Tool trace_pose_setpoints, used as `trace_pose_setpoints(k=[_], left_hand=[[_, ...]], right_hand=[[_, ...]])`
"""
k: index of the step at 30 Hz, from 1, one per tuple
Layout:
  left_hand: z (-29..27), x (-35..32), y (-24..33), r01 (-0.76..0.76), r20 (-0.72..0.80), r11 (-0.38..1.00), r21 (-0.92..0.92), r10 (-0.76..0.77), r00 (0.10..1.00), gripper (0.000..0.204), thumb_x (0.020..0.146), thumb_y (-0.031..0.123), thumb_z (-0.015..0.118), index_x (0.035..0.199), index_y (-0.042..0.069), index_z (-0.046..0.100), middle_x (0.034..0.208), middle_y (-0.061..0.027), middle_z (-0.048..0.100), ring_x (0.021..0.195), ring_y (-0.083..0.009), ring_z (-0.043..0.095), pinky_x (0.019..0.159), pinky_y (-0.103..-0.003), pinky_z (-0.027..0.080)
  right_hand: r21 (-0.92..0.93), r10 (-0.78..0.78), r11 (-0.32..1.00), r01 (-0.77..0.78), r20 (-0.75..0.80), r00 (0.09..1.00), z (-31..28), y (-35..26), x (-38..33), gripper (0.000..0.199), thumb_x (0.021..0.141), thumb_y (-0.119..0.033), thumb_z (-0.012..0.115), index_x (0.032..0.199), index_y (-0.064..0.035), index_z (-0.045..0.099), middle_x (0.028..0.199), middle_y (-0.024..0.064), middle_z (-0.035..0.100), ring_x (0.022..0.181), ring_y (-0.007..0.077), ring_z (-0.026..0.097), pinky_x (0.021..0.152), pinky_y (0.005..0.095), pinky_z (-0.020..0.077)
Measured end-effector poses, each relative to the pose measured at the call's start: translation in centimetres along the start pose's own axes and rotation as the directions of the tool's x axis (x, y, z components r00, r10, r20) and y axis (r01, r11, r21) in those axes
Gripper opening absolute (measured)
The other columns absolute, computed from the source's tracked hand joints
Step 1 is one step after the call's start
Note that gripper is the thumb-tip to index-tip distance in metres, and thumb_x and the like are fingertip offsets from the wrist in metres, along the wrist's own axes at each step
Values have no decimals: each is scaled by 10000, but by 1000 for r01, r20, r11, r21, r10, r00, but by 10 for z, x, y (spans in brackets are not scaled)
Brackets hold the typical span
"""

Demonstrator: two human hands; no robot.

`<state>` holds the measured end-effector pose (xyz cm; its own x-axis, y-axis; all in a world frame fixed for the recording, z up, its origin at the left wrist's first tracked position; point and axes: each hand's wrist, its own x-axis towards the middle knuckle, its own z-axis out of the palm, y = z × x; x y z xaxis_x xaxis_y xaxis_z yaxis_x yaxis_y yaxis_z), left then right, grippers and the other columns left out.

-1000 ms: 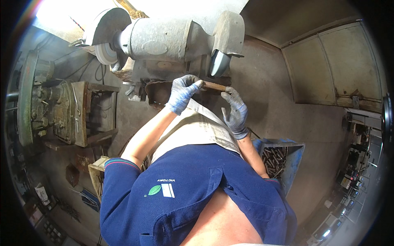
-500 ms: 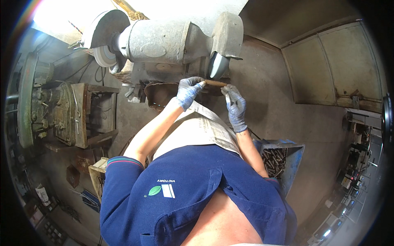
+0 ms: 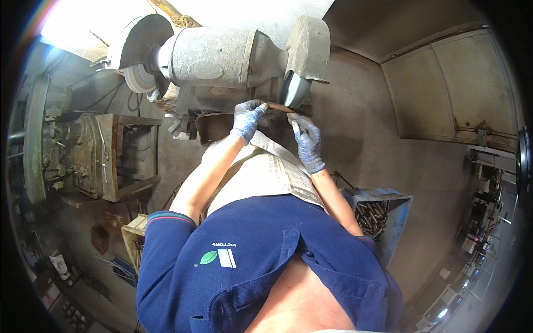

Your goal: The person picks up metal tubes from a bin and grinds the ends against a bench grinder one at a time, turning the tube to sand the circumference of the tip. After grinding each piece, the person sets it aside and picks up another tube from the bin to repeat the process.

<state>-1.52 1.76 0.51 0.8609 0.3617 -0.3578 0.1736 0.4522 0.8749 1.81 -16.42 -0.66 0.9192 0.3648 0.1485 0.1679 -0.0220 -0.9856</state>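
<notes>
A slim brownish metal bar (image 3: 281, 107) spans the space between my gloved hands, just below the right wheel (image 3: 297, 91) of a bench grinder (image 3: 214, 55). My left hand (image 3: 249, 120) pinches its left end between thumb and fingers. On the other end, the fingers of my right hand (image 3: 307, 141) are closed. The bar tilts slightly down to the right and lies right by the wheel's lower edge; whether they touch I cannot tell. Both gloves are blue-grey with darkened fingertips.
A blue bin (image 3: 401, 219) of dark metal parts (image 3: 373, 215) stands by my right forearm. The grinder's left wheel (image 3: 140, 79) is partly exposed under its guard. A green machine (image 3: 83, 152) stands at left, a metal cabinet (image 3: 452, 91) at far right. Newspaper (image 3: 286, 169) covers my lap.
Both hands have shifted left with the bar, the right hand more so. The bar now slopes more, and its right part sits closer under the wheel.
</notes>
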Motion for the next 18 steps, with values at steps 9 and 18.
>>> trace_pose_setpoints(k=[9,18], left_hand=[[21,-2,2,30,-28,987,155,-26,999,115,837,95,634,825,-18,643,698,-6,601,569,-65,499,509,-225,432],[21,6,-7,74,-4,995,67,-74,997,130,845,51,595,855,-73,631,748,-113,642,652,-187,633,567,-277,516]], right_hand=[[17,95,995,-95,-11,995,-19,7,-3,199,898,-73,530,1040,39,614,1042,119,623,966,185,594,900,303,464],[22,144,989,-143,-29,989,-21,11,-3,231,904,-133,543,1053,28,617,1036,109,633,954,174,598,898,306,465]])
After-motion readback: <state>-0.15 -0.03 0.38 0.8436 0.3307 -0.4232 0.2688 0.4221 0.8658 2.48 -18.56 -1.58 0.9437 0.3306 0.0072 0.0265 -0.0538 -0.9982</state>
